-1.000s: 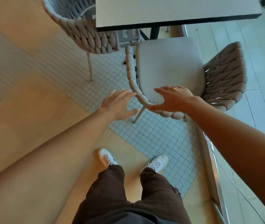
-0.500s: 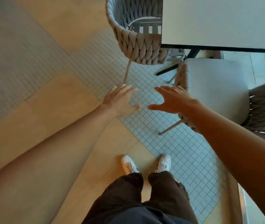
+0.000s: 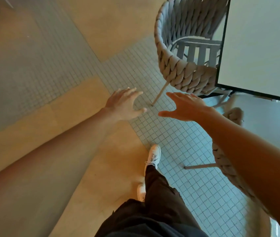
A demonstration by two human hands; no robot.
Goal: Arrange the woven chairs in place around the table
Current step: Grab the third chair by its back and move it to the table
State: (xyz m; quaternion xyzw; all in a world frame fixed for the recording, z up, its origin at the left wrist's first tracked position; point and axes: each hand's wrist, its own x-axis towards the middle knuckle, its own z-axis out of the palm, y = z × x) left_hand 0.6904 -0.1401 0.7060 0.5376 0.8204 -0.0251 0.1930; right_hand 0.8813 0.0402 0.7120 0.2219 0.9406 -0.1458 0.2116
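A grey woven chair [image 3: 183, 65] with a slatted seat stands at the upper right, partly tucked under the white table [image 3: 262, 48]. A second woven chair [image 3: 228, 161] with a grey cushion sits at the right edge, mostly hidden by my right arm. My left hand [image 3: 125, 105] hovers open over the tiled floor, below and left of the first chair's front leg. My right hand [image 3: 185, 106] is open too, fingers spread, just below that chair's woven rim. Neither hand touches a chair.
The floor mixes tan slabs [image 3: 33, 134] and a strip of small white tiles [image 3: 178, 142]. My legs in dark trousers and white shoes [image 3: 152, 156] stand at the bottom centre, close to the second chair's leg.
The view has swung left and toward the first chair. My hands have left the cushioned chair and now reach toward the slatted chair. My feet have stepped left.
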